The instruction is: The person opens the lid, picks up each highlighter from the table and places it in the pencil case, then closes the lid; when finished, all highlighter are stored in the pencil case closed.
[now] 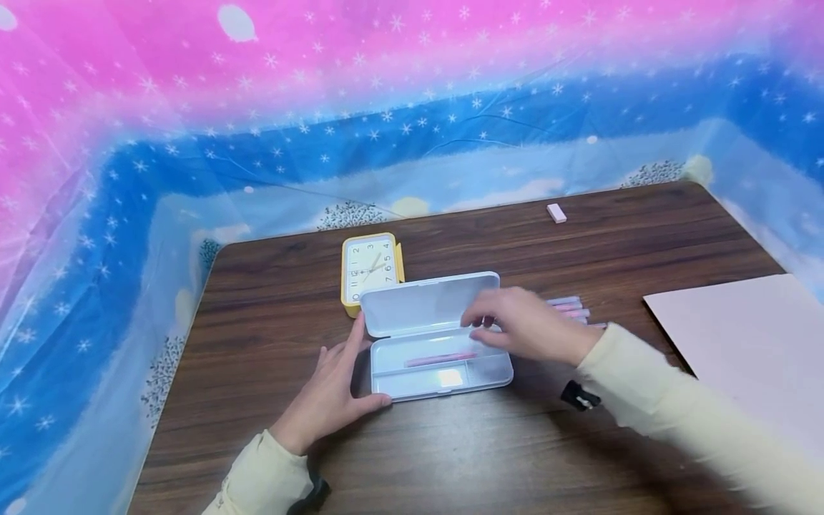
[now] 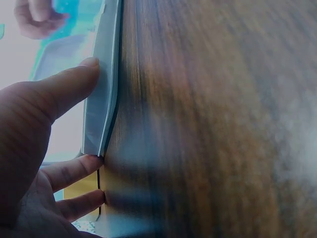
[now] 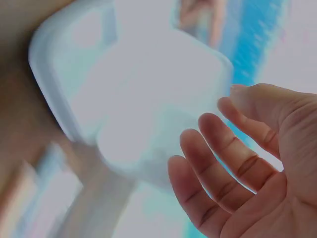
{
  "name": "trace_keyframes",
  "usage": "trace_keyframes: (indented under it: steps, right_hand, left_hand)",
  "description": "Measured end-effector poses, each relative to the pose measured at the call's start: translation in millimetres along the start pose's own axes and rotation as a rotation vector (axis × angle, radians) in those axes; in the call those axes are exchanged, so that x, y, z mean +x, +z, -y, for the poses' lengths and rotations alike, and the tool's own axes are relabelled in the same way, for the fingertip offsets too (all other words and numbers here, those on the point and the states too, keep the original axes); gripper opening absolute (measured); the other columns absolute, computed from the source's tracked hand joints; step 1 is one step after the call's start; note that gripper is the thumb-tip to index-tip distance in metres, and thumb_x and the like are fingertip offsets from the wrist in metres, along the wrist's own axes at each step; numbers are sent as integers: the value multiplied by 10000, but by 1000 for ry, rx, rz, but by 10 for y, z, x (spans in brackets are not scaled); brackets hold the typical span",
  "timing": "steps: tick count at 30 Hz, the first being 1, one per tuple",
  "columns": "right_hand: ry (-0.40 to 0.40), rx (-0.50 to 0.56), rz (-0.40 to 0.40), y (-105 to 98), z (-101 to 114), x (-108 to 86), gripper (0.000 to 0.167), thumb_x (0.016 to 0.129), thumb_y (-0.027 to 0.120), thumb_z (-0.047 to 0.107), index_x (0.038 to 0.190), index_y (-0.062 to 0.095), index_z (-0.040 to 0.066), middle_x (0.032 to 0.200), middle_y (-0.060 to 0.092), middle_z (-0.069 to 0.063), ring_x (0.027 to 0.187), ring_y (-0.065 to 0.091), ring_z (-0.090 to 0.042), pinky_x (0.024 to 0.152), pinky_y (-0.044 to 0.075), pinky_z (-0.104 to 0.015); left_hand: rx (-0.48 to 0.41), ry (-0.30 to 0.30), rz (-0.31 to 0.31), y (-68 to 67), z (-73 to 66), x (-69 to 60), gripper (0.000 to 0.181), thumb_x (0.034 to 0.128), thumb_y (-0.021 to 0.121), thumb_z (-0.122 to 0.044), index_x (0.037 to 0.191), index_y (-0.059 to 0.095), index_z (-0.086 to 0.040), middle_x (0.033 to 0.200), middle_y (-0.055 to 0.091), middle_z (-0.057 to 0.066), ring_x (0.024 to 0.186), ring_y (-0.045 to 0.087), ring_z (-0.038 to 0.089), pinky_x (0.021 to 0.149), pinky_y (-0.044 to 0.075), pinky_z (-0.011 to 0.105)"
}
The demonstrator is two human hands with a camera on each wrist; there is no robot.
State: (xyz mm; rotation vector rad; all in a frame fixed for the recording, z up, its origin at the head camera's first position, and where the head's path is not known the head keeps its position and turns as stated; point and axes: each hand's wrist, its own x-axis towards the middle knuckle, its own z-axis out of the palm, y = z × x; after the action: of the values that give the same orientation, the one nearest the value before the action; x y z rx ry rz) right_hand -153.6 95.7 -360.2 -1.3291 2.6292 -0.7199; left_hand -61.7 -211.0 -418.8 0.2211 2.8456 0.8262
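Note:
A white pencil case point(image 1: 418, 390) lies on the table with its lid point(image 1: 412, 307) raised. One pink pen point(image 1: 440, 360) rests in its long rear compartment. At the case's left end, my left hand point(image 1: 335, 379) holds it, with the thumb on the front wall and the index finger by the lid. The left wrist view shows that thumb point(image 2: 74, 84) against the wall. Over the right part of the case hovers my right hand point(image 1: 521, 325), fingers loosely bent. In the right wrist view, nothing shows between those fingers point(image 3: 237, 158).
Several pink and lilac pens point(image 1: 569, 307) lie right of the case, partly hidden by the right arm. A yellow clock point(image 1: 370, 268) lies behind the case's left end. A small pink eraser point(image 1: 556, 213) sits near the back edge, and a pale board point(image 1: 740, 336) at the right.

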Motion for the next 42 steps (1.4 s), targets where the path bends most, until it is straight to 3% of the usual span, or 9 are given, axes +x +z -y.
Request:
trace_keyframes:
  steps: [6,11,20,26,33,42]
  right_hand:
    - [104,-17,-114,-521,-112,-134,158,943,668,168,1090,724,183,992,696,67,794,617,-32,695,550,-266]
    - [166,-55,-131,-684,-430,-257,162,955,651,158,1097,718,194,1024,711,57,861,628,-67,743,546,-339]
    - [319,-23,-49,-515,-1037,-450,183,939,661,128,1115,711,125,976,701,10,885,630,-134,768,537,-353]
    - [328,-10,-10,-352,-1287,-487,142,914,691,105,1047,727,138,980,713,0,869,629,-135,754,527,-358]
    - [280,-33,10,-165,-1421,-468,110,882,722,95,950,741,179,987,705,-5,847,610,-136,771,517,-375]
    - [283,-41,24,-146,-1398,-405,136,895,698,70,942,749,187,1002,693,-18,853,604,-142,768,517,-363]
  left_hand:
    - [3,-13,1,-5,14,-7,1326,712,861,-474,1561,-147,-327,1501,495,51,1460,325,358,1165,110,687]
    - [-1,-17,4,5,17,-11,1328,710,861,-478,1554,-156,-345,1510,483,51,1457,329,363,1166,106,684]
    - [-5,-13,0,9,13,-5,1325,709,862,-476,1557,-148,-345,1498,498,42,1454,335,358,1168,100,685]
    - [-10,-22,2,9,14,-7,1325,708,864,-474,1557,-145,-347,1502,494,44,1456,332,359,1170,97,682]
    - [-14,-16,3,15,23,-3,1314,715,854,-486,1555,-147,-350,1494,502,38,1465,318,349,1172,95,678]
    - [-14,-19,-2,7,16,-6,1327,707,863,-477,1551,-155,-357,1486,512,42,1467,317,342,1175,96,673]
